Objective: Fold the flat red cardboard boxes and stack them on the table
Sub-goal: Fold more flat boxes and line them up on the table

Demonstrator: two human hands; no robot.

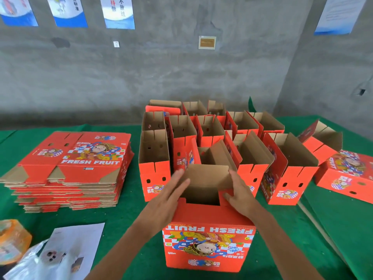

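A red box stands at the near edge of the desk, its printed front upside down toward the camera and its flaps being worked at the top. The left hand lies with straight, spread fingers against the left edge of the brown upright flap. The right hand holds the flap's right side, thumb curled over a small red tab at the box's corner.

Just behind it stand the folded boxes, open tops up and packed touching one another in rough rows; about twelve show, though the far ones partly hide each other, so the count is not sure. To the right, one box lies tipped on its side, and one closed box lies flat beside it.

On the left of the desk, well apart from the folded group, sits one tall stack of flat boxes; the sheets are too many and too thin to count.

Near the left front corner lie one white paper sheet, a clear plastic bag and an orange packet. Four posters hang on the grey wall.
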